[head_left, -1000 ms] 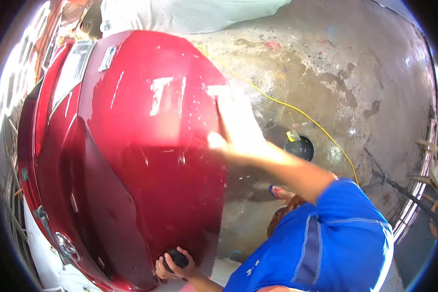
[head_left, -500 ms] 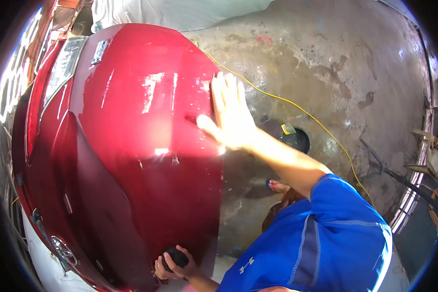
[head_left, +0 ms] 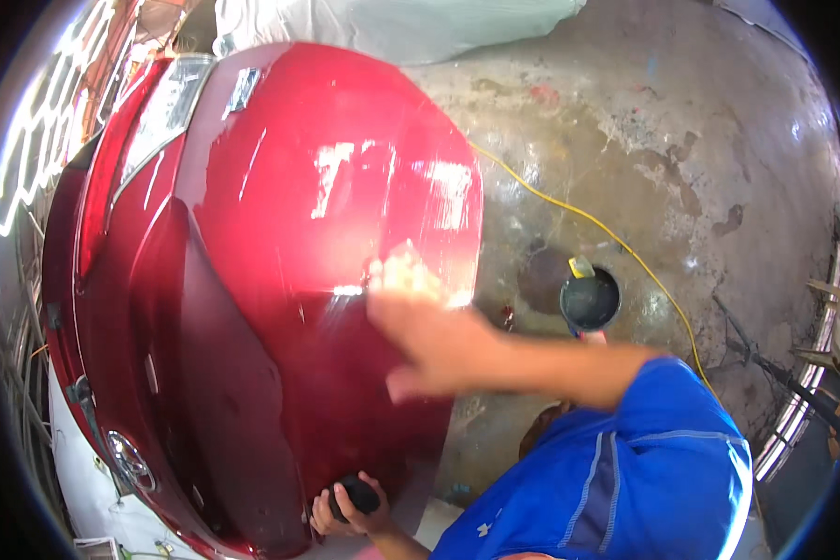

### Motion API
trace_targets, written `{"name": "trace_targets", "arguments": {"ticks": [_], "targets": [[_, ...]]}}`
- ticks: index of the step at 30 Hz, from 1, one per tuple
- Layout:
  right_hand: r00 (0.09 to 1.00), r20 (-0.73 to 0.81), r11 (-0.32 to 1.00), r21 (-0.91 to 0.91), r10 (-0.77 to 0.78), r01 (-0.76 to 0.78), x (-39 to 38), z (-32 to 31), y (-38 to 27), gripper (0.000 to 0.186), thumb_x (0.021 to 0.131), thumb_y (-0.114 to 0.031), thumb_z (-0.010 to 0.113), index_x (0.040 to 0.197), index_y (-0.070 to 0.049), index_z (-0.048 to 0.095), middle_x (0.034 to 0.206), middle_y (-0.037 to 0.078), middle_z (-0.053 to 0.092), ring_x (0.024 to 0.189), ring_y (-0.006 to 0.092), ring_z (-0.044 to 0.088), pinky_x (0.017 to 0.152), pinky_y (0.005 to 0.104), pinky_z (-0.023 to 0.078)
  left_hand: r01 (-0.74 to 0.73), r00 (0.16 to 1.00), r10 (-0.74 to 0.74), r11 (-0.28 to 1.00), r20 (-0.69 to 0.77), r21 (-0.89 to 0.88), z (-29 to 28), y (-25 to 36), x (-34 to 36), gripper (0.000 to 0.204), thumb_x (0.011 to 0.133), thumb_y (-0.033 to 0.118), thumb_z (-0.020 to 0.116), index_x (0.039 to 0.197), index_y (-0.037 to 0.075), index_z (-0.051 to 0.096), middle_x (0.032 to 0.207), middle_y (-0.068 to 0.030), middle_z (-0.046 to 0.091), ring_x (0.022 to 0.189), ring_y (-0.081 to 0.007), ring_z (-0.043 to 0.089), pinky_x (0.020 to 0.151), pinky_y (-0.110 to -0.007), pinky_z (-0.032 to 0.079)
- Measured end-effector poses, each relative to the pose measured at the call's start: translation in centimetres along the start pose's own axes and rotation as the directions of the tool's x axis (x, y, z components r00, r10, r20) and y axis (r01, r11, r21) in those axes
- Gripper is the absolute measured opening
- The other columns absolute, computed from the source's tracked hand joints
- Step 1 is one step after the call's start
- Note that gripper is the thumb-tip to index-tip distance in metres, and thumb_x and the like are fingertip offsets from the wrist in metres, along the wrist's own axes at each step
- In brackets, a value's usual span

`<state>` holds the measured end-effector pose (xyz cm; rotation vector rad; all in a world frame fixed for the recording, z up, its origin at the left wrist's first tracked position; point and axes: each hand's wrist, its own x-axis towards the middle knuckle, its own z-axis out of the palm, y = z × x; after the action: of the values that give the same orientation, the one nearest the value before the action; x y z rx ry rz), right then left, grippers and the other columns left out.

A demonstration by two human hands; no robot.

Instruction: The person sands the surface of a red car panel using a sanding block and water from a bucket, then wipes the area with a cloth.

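A glossy red car body (head_left: 252, 243) fills the left and middle, with white glare and streaks on its broad panel. My right hand (head_left: 420, 331), blurred by motion, lies over this panel with fingers stretched out and nothing visible in them; whether it touches is unclear. Low on the same panel, my left hand (head_left: 329, 515) grips a rounded black pad (head_left: 362, 495), its fingers curled round it.
A dark round bucket (head_left: 590, 303) with a yellow-edged piece at its rim stands on the stained concrete floor (head_left: 737, 187) near my foot. A yellow cord (head_left: 625, 245) crosses the floor. A pale cover (head_left: 392, 28) lies beyond the car; metal parts line the right edge.
My right hand has swept down the panel from near its right edge toward me. My left hand keeps its grip on the black pad. The view has shifted slightly.
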<state>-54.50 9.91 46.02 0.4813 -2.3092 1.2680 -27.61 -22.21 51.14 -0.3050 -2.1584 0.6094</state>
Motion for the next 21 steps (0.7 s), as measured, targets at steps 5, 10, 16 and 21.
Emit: {"name": "trace_targets", "arguments": {"ticks": [5, 10, 16, 21], "targets": [[0.980, -0.121, 0.987, -0.001, 0.160, -0.162, 1.4, -0.6, 3.8, 0.110, 0.089, -0.059, 0.072, 0.159, 0.015, 0.029, 0.163, 0.042, 0.031, 0.155, 0.0576, 0.026, 0.131, 0.0582, 0.021, -0.016, 1.000, 0.015, 0.999, -0.026, -0.029, 1.5, 1.1, 0.7, 0.040, 0.090, 0.031, 0.085, 0.121, 0.009, 0.070, 0.117, -0.0156, 0.068, 0.110, -0.0377, 0.063, 0.098, -0.058, 0.048], [0.983, 0.184, 1.000, 0.021, 0.008, -0.012, -2.0, 0.7, -1.6, 0.121, 0.083, -0.066, 0.077, 0.160, 0.013, 0.028, 0.167, 0.040, 0.026, 0.161, 0.0538, 0.016, 0.133, 0.0574, 0.015, -0.004, 1.000, 0.005, 1.000, -0.025, 0.012, 0.7, 0.3, -0.1, 0.040, 0.091, 0.030, 0.085, 0.120, 0.009, 0.071, 0.117, -0.0155, 0.069, 0.110, -0.0373, 0.064, 0.098, -0.058, 0.048], [0.942, -0.097, 0.946, -0.018, 0.321, -0.324, 1.9, 1.0, 1.7, 0.112, 0.095, -0.061, 0.067, 0.164, 0.014, 0.020, 0.170, 0.040, 0.020, 0.162, 0.0520, 0.015, 0.134, 0.0547, 0.014, -0.008, 1.000, 0.008, 1.000, -0.006, -0.004, 1.1, 0.9, 0.7, 0.040, 0.091, 0.030, 0.085, 0.121, 0.008, 0.070, 0.116, -0.0156, 0.070, 0.111, -0.0369, 0.064, 0.099, -0.058, 0.048], [0.993, 0.060, 0.994, -0.046, 0.099, -0.096, 0.8, 0.0, 0.7, 0.118, 0.088, -0.060, 0.074, 0.164, 0.014, 0.020, 0.172, 0.040, 0.015, 0.163, 0.0518, 0.013, 0.134, 0.0529, 0.014, 0.014, 1.000, -0.014, 0.999, -0.003, 0.048, 1.0, 0.4, -0.4, 0.044, 0.090, 0.037, 0.084, 0.124, 0.014, 0.067, 0.117, -0.0129, 0.068, 0.111, -0.0353, 0.064, 0.101, -0.059, 0.047]]}}
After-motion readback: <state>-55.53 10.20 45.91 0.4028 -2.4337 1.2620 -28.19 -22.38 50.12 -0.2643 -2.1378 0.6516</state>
